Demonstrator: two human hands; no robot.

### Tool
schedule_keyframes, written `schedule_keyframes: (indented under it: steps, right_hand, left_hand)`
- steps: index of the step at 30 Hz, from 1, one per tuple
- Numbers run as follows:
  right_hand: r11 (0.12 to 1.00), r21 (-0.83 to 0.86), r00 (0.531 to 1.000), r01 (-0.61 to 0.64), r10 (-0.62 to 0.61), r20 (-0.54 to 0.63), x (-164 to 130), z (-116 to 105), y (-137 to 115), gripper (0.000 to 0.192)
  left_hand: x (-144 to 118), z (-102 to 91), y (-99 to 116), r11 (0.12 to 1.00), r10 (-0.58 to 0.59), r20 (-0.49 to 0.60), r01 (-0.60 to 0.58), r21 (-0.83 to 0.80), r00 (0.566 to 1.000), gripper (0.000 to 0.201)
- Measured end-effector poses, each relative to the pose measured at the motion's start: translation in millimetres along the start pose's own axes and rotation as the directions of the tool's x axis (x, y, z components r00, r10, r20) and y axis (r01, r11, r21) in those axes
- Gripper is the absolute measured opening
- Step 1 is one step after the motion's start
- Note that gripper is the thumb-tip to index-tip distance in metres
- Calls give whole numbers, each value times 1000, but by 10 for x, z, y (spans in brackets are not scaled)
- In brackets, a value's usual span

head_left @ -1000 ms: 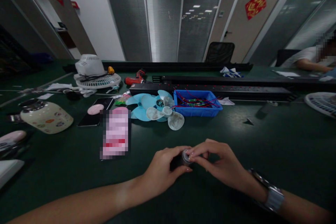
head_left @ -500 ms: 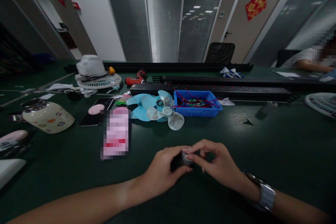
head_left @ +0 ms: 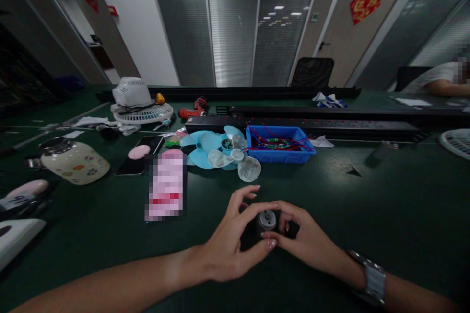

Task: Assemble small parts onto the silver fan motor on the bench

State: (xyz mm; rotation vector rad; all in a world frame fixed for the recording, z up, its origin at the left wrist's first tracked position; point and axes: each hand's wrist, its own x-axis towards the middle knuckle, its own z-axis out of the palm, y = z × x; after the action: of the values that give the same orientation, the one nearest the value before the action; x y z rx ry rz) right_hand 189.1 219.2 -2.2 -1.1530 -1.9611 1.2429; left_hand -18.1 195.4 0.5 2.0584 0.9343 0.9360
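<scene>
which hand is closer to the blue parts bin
Right, though not by much. The right hand lies below the blue bin and slightly to its right; the left hand sits further to the left. Both hold the small motor, well short of the bin.

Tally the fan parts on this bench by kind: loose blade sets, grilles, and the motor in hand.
Blade sets: 2 (blue, clear)
Grilles: 2 (left, right edge)
Motor, held by left hand and right hand: 1
Total: 5
</scene>
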Motion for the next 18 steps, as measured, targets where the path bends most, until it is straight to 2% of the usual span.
schedule_keyframes:
  steps: [4,11,18]
  right_hand:
    - [998,54,998,8,-12,63,-3,-17,-31,29]
    - [996,74,998,41,-44,46,-8,-10,-32,26]
    - [996,77,998,54,-57,27,-28,-2,-2,25]
  left_hand:
    - [23,-14,7,1000,-20,-21,20,22,1000,42]
    - [116,-1,1,999,-36,-178,40,15,983,15]
    - [218,-19,63,999,-31,-209,38,30,977,7]
